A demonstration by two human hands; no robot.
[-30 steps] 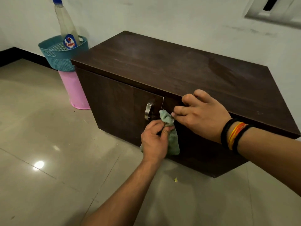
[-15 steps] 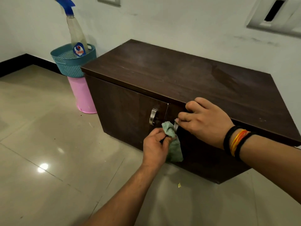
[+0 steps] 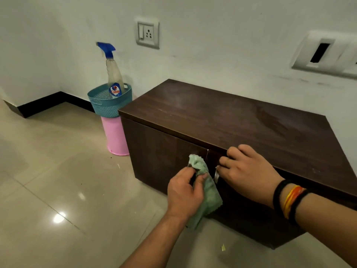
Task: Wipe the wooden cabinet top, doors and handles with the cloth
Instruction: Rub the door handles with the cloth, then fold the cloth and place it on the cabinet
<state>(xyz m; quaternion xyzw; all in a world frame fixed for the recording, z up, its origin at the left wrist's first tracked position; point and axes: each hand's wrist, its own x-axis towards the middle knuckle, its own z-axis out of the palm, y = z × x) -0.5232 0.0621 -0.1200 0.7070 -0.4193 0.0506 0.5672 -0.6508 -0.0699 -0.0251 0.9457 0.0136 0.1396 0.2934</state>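
At the seam between the cabinet (image 3: 231, 120) doors, the left hand (image 3: 185, 192) has shifted the pinched green cloth (image 3: 204, 182) from the right handle (image 3: 216, 176) onto the left one, the right hand (image 3: 249, 171) still curled on the right door, so handle-wiping seems nearly done.

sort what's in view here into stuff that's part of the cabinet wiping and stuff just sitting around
In the job: green cloth, left hand, right hand, wooden cabinet, door handle.

Lying about: spray bottle, blue basket, pink bin, wall socket.
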